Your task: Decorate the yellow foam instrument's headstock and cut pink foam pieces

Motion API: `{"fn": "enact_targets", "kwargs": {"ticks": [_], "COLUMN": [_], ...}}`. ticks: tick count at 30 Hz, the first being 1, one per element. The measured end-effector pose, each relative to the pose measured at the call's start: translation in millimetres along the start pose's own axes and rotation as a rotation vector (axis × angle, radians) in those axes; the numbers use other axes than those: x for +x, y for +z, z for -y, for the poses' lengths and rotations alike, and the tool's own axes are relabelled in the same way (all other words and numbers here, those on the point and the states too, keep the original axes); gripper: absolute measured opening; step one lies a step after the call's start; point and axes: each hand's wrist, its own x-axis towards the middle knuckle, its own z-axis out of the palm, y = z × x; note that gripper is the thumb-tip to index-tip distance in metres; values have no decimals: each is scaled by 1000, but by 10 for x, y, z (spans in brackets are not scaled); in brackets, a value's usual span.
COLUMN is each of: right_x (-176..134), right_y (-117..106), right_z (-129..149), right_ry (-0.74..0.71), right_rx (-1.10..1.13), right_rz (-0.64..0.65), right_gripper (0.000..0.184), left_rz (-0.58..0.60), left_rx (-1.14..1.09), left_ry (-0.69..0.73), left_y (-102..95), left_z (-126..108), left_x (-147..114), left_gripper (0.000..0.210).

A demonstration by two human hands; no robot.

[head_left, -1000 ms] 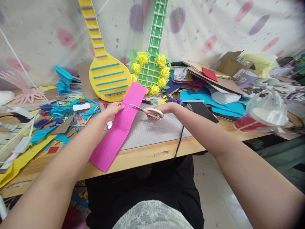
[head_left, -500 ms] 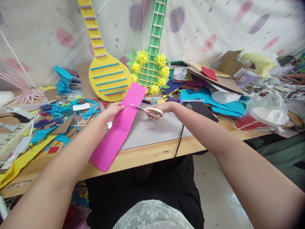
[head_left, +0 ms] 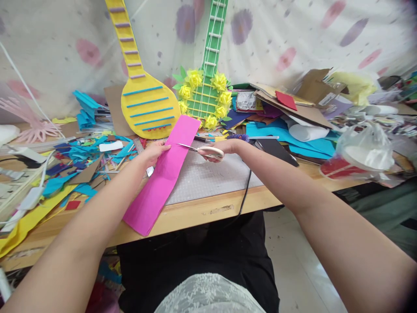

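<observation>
A long strip of magenta crepe-like paper (head_left: 163, 178) slants from the table's front edge up to the middle of the work area. My left hand (head_left: 155, 152) pinches its left edge near the upper part. White-handled scissors (head_left: 211, 152) are in my right hand (head_left: 224, 150), their blades lying across the strip from its right side and pointing left toward my left fingers. Behind the strip stand a yellow paper lute-like model (head_left: 150, 108) with blue bars and a green one (head_left: 208, 93) ringed with yellow paper flowers.
Under the strip lies a grey gridded cutting mat (head_left: 208, 182). Paper scraps (head_left: 87, 152) and a power strip (head_left: 16, 187) crowd the left. To the right are a black flat object (head_left: 276, 151), blue sheets (head_left: 309, 148) and a bagged red-and-white tub (head_left: 355, 152). A black cable (head_left: 246, 191) hangs over the edge.
The scissor blades look more closed across the magenta paper than before. Both hands and the strip stay almost where they were.
</observation>
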Motion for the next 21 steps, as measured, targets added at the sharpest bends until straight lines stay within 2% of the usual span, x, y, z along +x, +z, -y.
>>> {"fn": "enact_targets", "kwargs": {"ticks": [7, 13, 21], "right_x": [-38, 10, 22], "right_y": [37, 15, 26], "right_z": [58, -18, -27], "right_ry": [13, -31, -16], "right_rx": [49, 65, 70], "right_rz": [-11, -1, -30], "right_gripper": [44, 43, 42], "left_rz": [-14, -34, -27], "left_rx": [-5, 6, -2], "left_ry": [4, -17, -20], "left_y": [-37, -50, -68], "left_z": [29, 43, 84], "left_x": [45, 54, 78], "left_gripper": [15, 15, 13]}}
